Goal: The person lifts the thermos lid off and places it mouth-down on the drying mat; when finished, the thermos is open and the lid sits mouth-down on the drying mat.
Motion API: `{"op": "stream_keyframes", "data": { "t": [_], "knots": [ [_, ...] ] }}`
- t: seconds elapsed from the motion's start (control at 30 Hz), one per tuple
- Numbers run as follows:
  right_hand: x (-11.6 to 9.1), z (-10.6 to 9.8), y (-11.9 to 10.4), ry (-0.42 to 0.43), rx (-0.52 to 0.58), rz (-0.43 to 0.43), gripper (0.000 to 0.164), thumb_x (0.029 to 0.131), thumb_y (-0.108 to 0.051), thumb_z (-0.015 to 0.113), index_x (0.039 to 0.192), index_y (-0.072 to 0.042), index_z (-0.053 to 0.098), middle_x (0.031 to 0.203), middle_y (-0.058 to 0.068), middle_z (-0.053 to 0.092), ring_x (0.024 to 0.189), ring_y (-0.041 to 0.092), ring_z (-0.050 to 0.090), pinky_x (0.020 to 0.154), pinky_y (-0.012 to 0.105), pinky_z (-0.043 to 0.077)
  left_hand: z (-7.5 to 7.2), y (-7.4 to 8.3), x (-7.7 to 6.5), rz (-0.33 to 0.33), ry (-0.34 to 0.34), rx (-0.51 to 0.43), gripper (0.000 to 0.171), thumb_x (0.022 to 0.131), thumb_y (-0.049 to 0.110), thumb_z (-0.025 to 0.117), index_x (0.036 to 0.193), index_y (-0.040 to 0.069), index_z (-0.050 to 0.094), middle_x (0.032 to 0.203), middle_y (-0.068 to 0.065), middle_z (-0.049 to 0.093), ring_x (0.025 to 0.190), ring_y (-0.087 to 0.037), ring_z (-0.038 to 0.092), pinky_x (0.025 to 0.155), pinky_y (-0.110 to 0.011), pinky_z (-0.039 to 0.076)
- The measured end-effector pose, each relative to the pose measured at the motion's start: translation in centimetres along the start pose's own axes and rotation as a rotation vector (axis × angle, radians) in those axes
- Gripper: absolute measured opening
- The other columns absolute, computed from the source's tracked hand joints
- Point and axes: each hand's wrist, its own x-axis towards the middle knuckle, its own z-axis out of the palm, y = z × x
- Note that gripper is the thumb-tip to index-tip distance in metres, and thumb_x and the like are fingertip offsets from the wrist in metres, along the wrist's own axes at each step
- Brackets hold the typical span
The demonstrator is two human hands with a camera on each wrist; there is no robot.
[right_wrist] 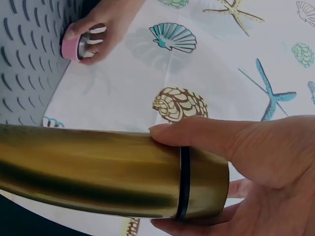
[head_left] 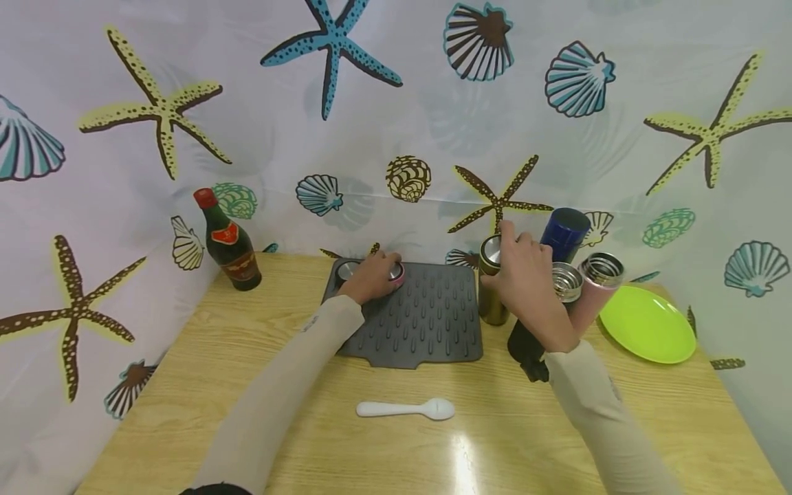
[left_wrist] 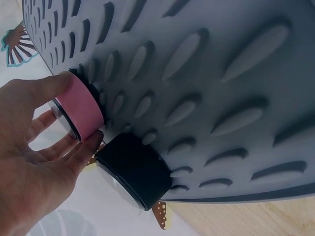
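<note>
On the far left part of a grey ridged mat [head_left: 427, 309], my left hand [head_left: 372, 276] pinches a pink bottle cap [left_wrist: 84, 105] between thumb and fingers. A black bottle cap [left_wrist: 133, 169] stands right beside it on the mat. My right hand [head_left: 526, 278] grips the top of a gold thermos [right_wrist: 98, 172], thumb on one side and fingers on the other, around its capped end. The thermos is upright at the mat's right edge. Behind the right wrist are an uncapped black bottle [head_left: 524, 344] and an uncapped pink bottle [head_left: 595, 299].
A blue thermos [head_left: 564, 230] stands at the back, near a lime green plate [head_left: 650, 326] on the right. A dark glass bottle [head_left: 229, 244] with a red top is at the back left. A white spoon [head_left: 408, 410] lies in front of the mat. A patterned curtain backs the table.
</note>
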Motion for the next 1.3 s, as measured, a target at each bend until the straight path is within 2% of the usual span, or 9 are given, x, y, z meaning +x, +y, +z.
{"op": "stream_keyframes", "data": {
  "t": [0.1, 0.2, 0.33, 0.47, 0.7, 0.83, 0.97, 1.1, 1.3],
  "knots": [
    [0.0, 0.6, -0.1, 0.026, 0.001, -0.005, 0.084, 0.086, -0.024, 0.085, 0.149, 0.003, 0.036, 0.115, 0.033, 0.059, 0.105, 0.051, 0.062, 0.095, 0.061, 0.048, 0.0, 0.0, 0.0, -0.001, 0.003, -0.002, 0.056, 0.102, 0.019, 0.070, 0.153, 0.004, 0.050, 0.142, -0.024, 0.055, 0.131, -0.037, 0.056, 0.111, -0.052, 0.047],
    [0.0, 1.3, -0.1, 0.033, 0.084, 0.021, 0.086, 0.088, -0.022, 0.084, 0.152, 0.003, 0.033, 0.121, 0.035, 0.054, 0.108, 0.051, 0.059, 0.090, 0.061, 0.052, 0.1, -0.1, 0.1, -0.007, 0.004, -0.002, 0.056, 0.102, 0.019, 0.070, 0.153, 0.005, 0.050, 0.142, -0.023, 0.055, 0.131, -0.037, 0.056, 0.111, -0.052, 0.047],
    [0.1, 2.5, -0.1, 0.043, 0.294, 0.081, 0.091, 0.090, -0.015, 0.082, 0.157, 0.004, 0.024, 0.138, 0.036, 0.042, 0.122, 0.051, 0.053, 0.097, 0.061, 0.051, 0.3, -0.1, 0.1, -0.006, 0.006, -0.002, 0.056, 0.102, 0.019, 0.070, 0.152, 0.005, 0.050, 0.142, -0.023, 0.056, 0.130, -0.036, 0.057, 0.110, -0.052, 0.048],
    [0.3, 3.9, -0.2, 0.111, 0.430, 0.110, 0.090, 0.089, -0.012, 0.081, 0.156, 0.007, 0.025, 0.143, 0.034, 0.036, 0.124, 0.048, 0.052, 0.104, 0.059, 0.048, 0.2, -0.2, 0.1, 0.005, 0.006, -0.003, 0.056, 0.102, 0.019, 0.070, 0.152, 0.004, 0.050, 0.142, -0.024, 0.056, 0.130, -0.038, 0.057, 0.110, -0.052, 0.048],
    [0.3, 6.5, -0.4, 0.295, 0.486, 0.150, 0.076, 0.089, -0.021, 0.081, 0.145, 0.009, 0.040, 0.131, 0.030, 0.053, 0.122, 0.046, 0.053, 0.105, 0.059, 0.046, 0.1, -0.3, 0.2, 0.007, -0.008, -0.004, 0.057, 0.103, 0.022, 0.069, 0.153, 0.006, 0.049, 0.142, -0.024, 0.054, 0.130, -0.038, 0.057, 0.110, -0.053, 0.048],
    [0.4, 7.6, -0.3, 0.377, 0.555, 0.141, 0.074, 0.090, -0.023, 0.081, 0.145, 0.006, 0.041, 0.129, 0.028, 0.057, 0.118, 0.044, 0.056, 0.101, 0.058, 0.049, 0.0, -0.5, 0.1, 0.013, 0.002, -0.003, 0.056, 0.102, 0.022, 0.070, 0.152, 0.005, 0.050, 0.141, -0.024, 0.055, 0.129, -0.038, 0.057, 0.110, -0.052, 0.048],
    [0.5, 8.4, -0.3, 0.398, 0.641, 0.152, 0.075, 0.090, -0.024, 0.082, 0.147, 0.004, 0.042, 0.132, 0.026, 0.056, 0.117, 0.041, 0.057, 0.100, 0.057, 0.050, 0.0, -0.7, 0.0, 0.018, 0.002, 0.007, 0.055, 0.102, 0.021, 0.070, 0.151, 0.005, 0.050, 0.141, -0.024, 0.056, 0.130, -0.037, 0.057, 0.110, -0.052, 0.048],
    [0.3, 9.4, -0.4, 0.385, 0.667, 0.166, 0.076, 0.089, -0.022, 0.084, 0.147, 0.003, 0.042, 0.137, 0.024, 0.053, 0.124, 0.039, 0.054, 0.106, 0.056, 0.047, -0.1, -0.6, -0.2, 0.022, -0.003, 0.012, 0.055, 0.103, 0.022, 0.070, 0.151, 0.004, 0.050, 0.141, -0.024, 0.056, 0.130, -0.037, 0.056, 0.110, -0.051, 0.048],
    [-0.1, 10.4, -0.2, 0.393, 0.679, 0.069, 0.072, 0.089, -0.018, 0.086, 0.149, -0.002, 0.048, 0.140, 0.021, 0.055, 0.129, 0.037, 0.055, 0.108, 0.056, 0.048, -0.2, -0.1, -0.3, 0.029, 0.003, 0.000, 0.055, 0.103, 0.022, 0.070, 0.152, 0.004, 0.050, 0.141, -0.024, 0.056, 0.130, -0.037, 0.056, 0.111, -0.051, 0.047]
  ]
}}
